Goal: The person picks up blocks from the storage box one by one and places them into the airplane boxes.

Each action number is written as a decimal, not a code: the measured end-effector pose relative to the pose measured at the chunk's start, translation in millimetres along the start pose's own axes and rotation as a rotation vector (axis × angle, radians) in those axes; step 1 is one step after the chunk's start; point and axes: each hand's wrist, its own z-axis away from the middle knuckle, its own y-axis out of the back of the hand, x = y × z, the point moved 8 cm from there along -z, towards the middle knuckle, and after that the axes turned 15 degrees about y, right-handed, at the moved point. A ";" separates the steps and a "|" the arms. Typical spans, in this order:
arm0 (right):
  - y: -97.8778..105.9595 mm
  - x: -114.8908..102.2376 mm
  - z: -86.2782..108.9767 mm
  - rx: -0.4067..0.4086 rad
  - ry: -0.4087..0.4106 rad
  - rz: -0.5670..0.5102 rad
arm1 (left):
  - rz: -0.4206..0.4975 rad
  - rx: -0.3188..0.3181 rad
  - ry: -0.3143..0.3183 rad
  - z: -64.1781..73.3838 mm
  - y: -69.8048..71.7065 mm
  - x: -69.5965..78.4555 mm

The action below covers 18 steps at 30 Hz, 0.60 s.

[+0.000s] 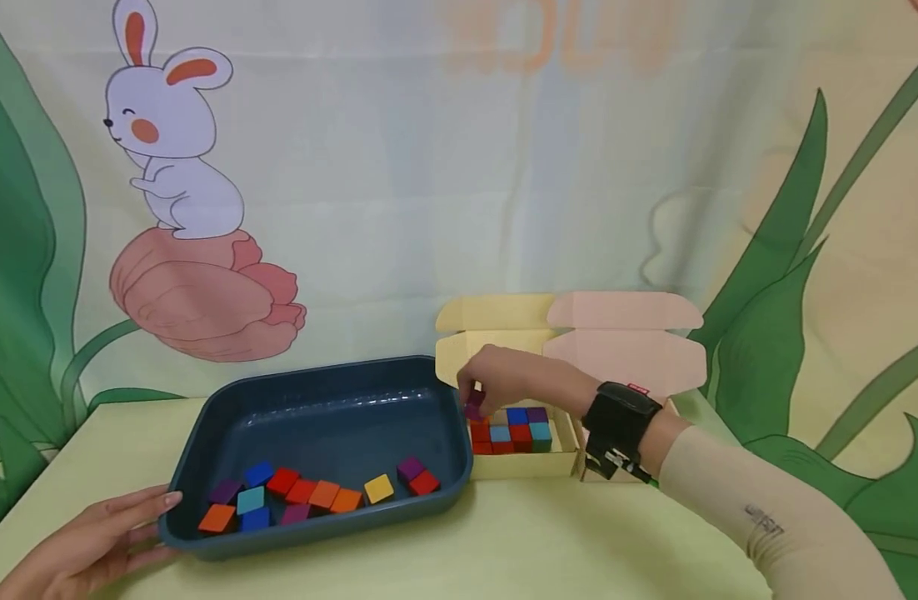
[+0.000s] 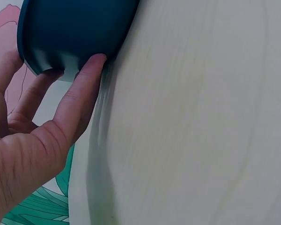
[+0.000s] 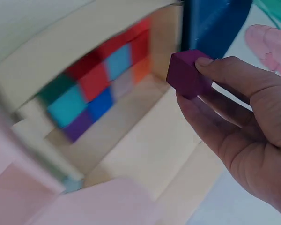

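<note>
My right hand (image 1: pixel 496 379) pinches a purple cube (image 3: pixel 189 75) between thumb and fingers, above the left end of a cream cardboard box (image 1: pixel 522 467). Inside that box, red, blue, teal and purple cubes (image 1: pixel 521 437) sit packed in rows; the right wrist view also shows orange and pale ones. At the left end of a dark blue tray (image 1: pixel 316 529), my left hand (image 1: pixel 102 533) touches the outer wall and rim with extended, spread fingers (image 2: pixel 84 89). Loose coloured cubes (image 1: pixel 324 496) lie along the tray's near side.
Right of the cream box stands a pink box, its raised lid (image 1: pixel 627 358) behind my right forearm. The cream box's lid (image 1: pixel 496 312) is up too. A printed cloth with a rabbit (image 1: pixel 182 183) hangs behind the pale green table (image 1: pixel 519 542).
</note>
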 end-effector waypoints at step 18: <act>-39.3 26.2 50.6 -0.198 0.006 -0.095 | -0.041 -0.023 -0.023 -5.7 4.7 0.1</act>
